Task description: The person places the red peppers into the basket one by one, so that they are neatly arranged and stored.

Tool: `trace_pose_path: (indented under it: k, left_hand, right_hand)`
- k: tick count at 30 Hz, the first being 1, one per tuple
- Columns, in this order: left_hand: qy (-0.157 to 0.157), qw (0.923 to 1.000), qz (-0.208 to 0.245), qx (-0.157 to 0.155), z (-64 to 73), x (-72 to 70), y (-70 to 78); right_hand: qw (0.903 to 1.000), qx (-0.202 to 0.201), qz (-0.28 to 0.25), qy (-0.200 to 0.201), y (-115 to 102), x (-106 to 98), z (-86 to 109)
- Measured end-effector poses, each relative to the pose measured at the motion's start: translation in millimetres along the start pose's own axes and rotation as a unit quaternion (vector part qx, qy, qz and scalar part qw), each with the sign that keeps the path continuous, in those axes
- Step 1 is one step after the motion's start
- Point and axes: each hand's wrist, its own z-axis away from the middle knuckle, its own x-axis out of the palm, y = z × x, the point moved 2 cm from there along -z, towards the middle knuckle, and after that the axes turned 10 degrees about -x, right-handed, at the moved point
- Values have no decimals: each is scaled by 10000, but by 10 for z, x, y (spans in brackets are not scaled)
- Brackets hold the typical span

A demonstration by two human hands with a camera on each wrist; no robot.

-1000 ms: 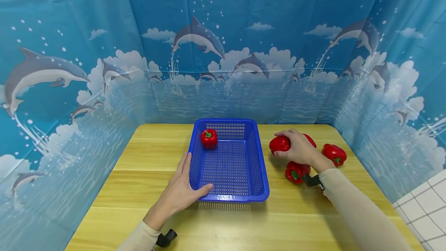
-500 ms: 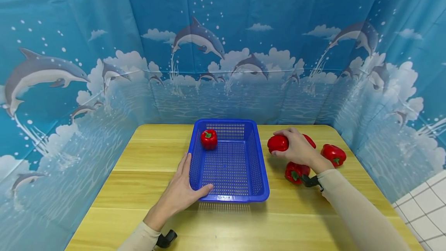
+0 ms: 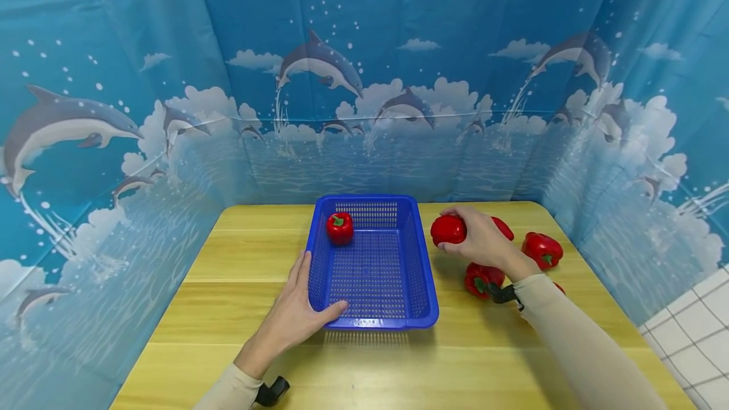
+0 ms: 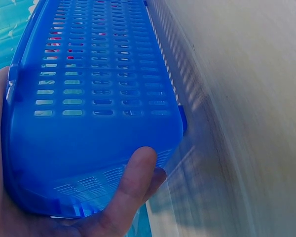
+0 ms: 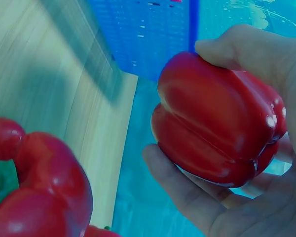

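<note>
1. Nearest, left sleeve (image 3: 228, 391), with a black camera (image 3: 273, 391) at the wrist, low over the wood table (image 3: 370, 378).
2. Next, right sleeve (image 3: 586, 347), slanting in from the lower right.
3. Then left hand (image 3: 296, 309), gripping the near left corner of the blue basket (image 3: 376, 323), with thumb along the near rim and fingers against the outside of the left wall.
4. Past the right sleeve's edge, red sliver (image 3: 560, 287), probably a pepper but mostly hidden.
5. Beyond, under the right wrist, near pepper (image 3: 488, 276), lying with green stem facing front; farther right, right pepper (image 3: 541, 247).
6. Farther out, right hand (image 3: 484, 239), pinching the held pepper (image 3: 448, 230) between thumb and fingers, just outside the basket's right rim.
7. Inside the basket, far left, basket pepper (image 3: 340, 228), upright; behind the right hand, far pepper (image 3: 504, 228), partly covered.
8. Farthest, dolphin curtain (image 3: 398, 163) behind the table, and white tiles (image 3: 703, 328) at the right edge.
</note>
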Motion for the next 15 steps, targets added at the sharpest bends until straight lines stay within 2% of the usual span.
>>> trace_pose_path:
  k: [15]
  left_hand:
    - [41, 10000, -2, 32, -5, 8, 5]
  right_hand:
    - [9995, 10, -294, 136, -102, -15, -34]
